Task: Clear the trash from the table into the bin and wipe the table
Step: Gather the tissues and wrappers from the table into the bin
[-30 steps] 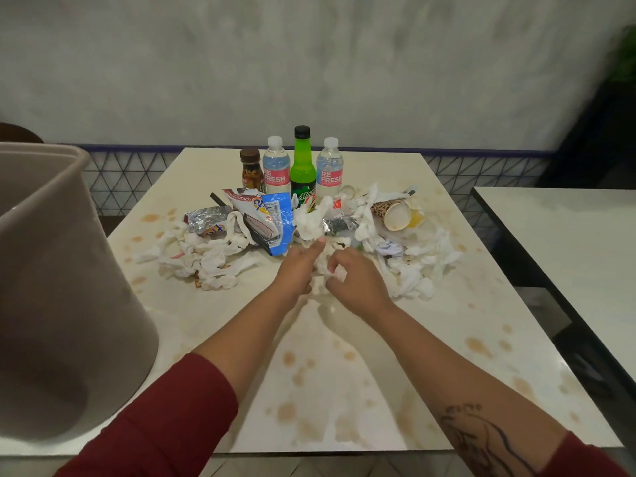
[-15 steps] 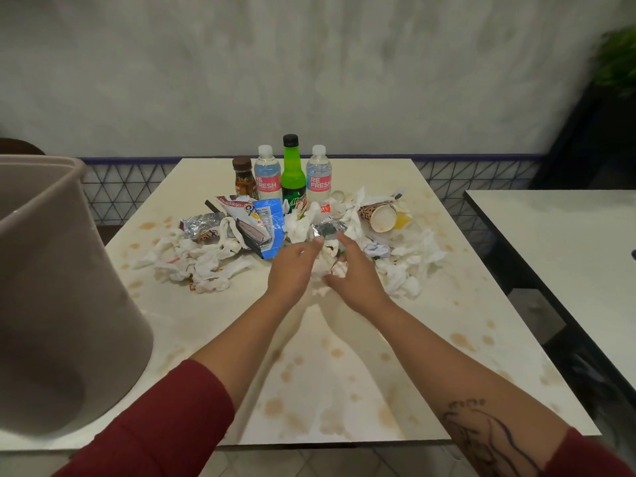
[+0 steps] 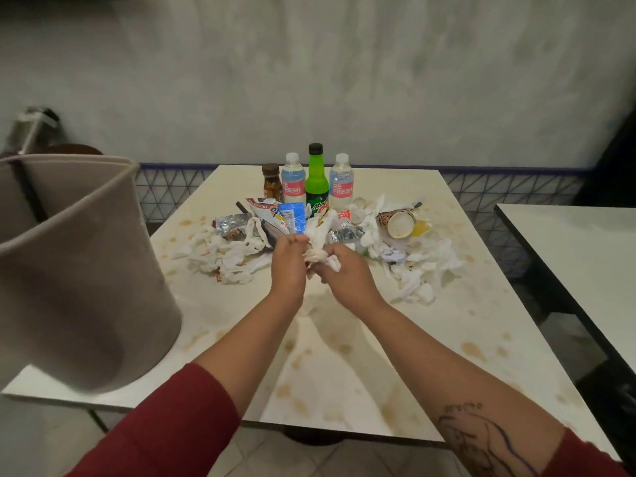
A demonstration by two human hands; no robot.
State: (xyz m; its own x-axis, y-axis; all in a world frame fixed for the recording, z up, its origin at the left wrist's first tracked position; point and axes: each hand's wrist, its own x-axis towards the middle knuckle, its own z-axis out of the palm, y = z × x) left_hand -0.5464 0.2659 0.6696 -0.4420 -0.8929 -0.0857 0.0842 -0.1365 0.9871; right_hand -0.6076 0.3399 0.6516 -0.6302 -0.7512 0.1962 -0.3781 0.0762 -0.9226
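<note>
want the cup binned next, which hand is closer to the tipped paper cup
Right. The right hand sits just left of the tipped paper cup and nearer the camera; the left hand is farther away, left of the right hand.

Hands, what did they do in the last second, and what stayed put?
The left hand and right hand closed on a wad of tissues and lifted it off the table. The bottles, paper cup, wrappers and bin stayed where they were.

Crumpled white tissues [image 3: 227,258] on stained table [image 3: 344,376]
</note>
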